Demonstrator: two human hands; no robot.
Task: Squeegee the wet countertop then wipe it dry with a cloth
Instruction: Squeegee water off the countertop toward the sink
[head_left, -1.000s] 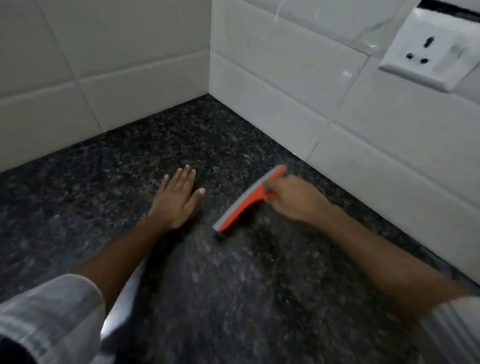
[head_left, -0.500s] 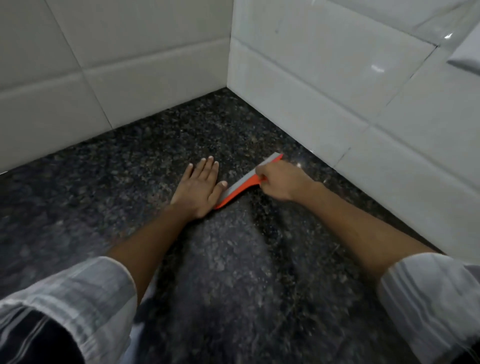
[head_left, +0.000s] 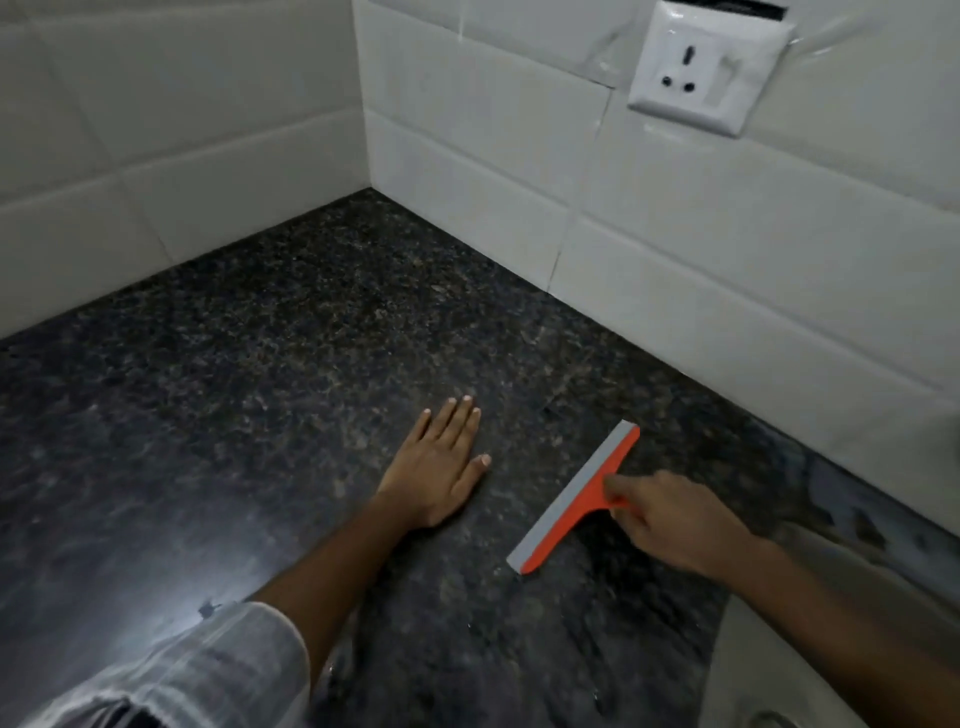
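Note:
An orange squeegee with a grey rubber blade lies slanted on the dark speckled granite countertop, blade edge facing left. My right hand grips its short orange handle from the right. My left hand rests flat on the counter just left of the squeegee, fingers together and pointing toward the corner, holding nothing. No cloth is in view.
White tiled walls meet in a corner at the back. A white wall socket is mounted on the right wall. A pale curved rim shows at the lower right. A glare patch shines on the counter by my left sleeve.
My right hand has pulled the squeegee back from near the right wall toward me, away from my left hand's thumb. My left hand stays flat in the same place.

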